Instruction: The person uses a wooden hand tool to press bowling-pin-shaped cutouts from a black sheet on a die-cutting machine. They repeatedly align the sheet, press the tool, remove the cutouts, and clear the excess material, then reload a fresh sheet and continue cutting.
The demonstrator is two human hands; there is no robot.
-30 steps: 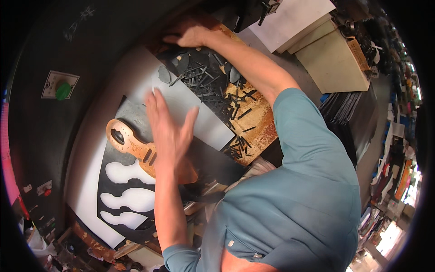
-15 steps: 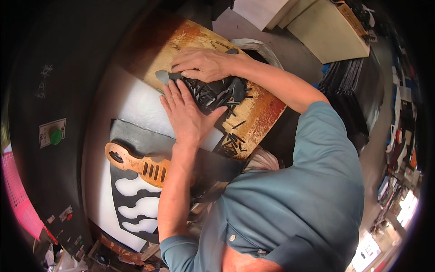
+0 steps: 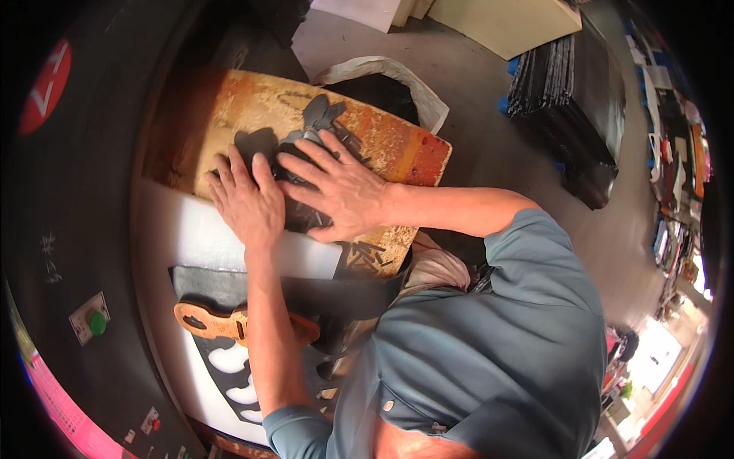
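Both my hands lie on a heap of black cut pieces (image 3: 315,116) spread over a worn, yellow-brown board (image 3: 409,149). My left hand (image 3: 248,200) rests at the heap's left side, palm down with fingers out. My right hand (image 3: 340,187) lies flat beside it with fingers spread, covering part of the heap. Loose thin black strips (image 3: 365,254) lie at the board's near edge. Closer to me, an orange-brown slotted template or die (image 3: 210,321), partly hidden by my left forearm, sits on a black sheet (image 3: 222,287) with rounded cut-outs.
A white slab (image 3: 206,233) adjoins the board. Behind the board stands an open, white-rimmed bag (image 3: 428,96) with a dark inside. A stack of black sheets (image 3: 566,92) is on the floor at the right. The dark machine wall at left carries a green button (image 3: 97,323).
The view has shifted. My right hand has come back from the heap's far side and turned flat, fingers spread, beside my left. Black pieces have been pushed about under the hands.
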